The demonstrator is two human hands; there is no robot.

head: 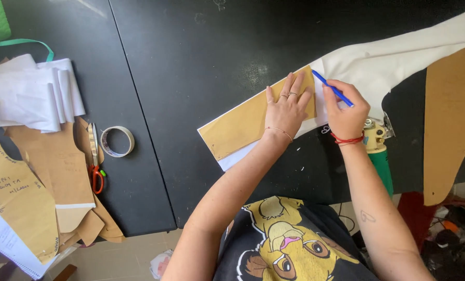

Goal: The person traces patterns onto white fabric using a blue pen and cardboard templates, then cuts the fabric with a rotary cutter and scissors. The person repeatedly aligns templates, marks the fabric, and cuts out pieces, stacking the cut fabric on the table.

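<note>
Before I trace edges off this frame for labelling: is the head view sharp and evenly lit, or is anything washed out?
Head view: sharp on the left hand, right hand and blue pen; white fabric nearly blown out at top right; black table shows soft glare, dusty marks; straight edges bow slightly near the frame corners.

Brown paper pattern (243, 125) – flat on white fabric (394, 60), long axis running 8 to 2 o'clock. Blue pen (332, 88) tilted, tip at pattern's 2 o'clock end.
</note>
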